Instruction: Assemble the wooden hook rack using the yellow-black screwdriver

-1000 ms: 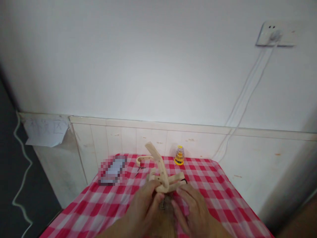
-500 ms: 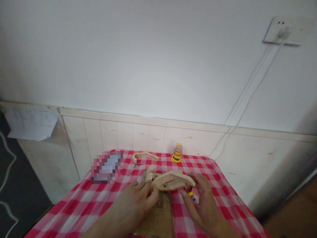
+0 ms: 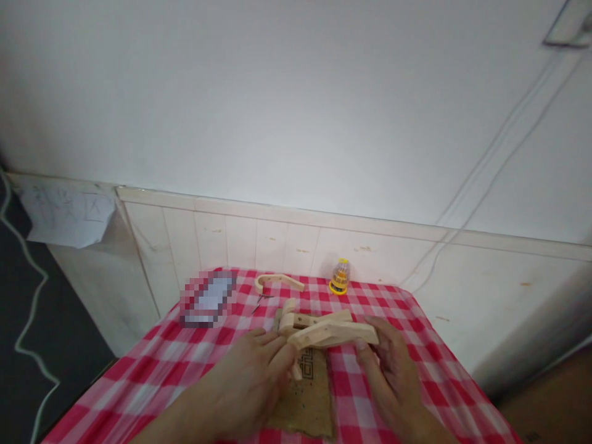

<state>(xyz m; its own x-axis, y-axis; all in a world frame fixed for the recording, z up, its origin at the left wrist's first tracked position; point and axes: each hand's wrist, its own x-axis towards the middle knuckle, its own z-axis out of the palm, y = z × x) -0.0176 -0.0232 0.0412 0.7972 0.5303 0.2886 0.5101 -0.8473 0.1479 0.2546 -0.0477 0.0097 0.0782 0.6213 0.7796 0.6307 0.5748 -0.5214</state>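
A pale wooden frame [image 3: 333,333] of angled bars with screw holes is held above a brown cardboard piece [image 3: 309,407]. My left hand [image 3: 261,370] is closed on the frame's left end, fingers pressed together near the joint. Thumb and fingers of my right hand [image 3: 393,364] pinch the frame's right end. No yellow tool shows in my right hand now; its palm side is partly hidden. Farther back lies a separate curved wooden piece [image 3: 280,281], with thin dark screws or nails [image 3: 262,300] in front of it.
A yellow-based, clear-topped screwdriver-bit case [image 3: 340,277] stands near the table's back edge. A pixelated phone-like object [image 3: 211,299] lies at the left on the red-and-white checked tablecloth [image 3: 365,407]. Behind are a wall and white cables [image 3: 499,154].
The wooden frame has turned in my hands, showing its bar with holes more openly. The yellow-and-black tool by my right fingers is out of sight. The camera view has shifted slightly left.
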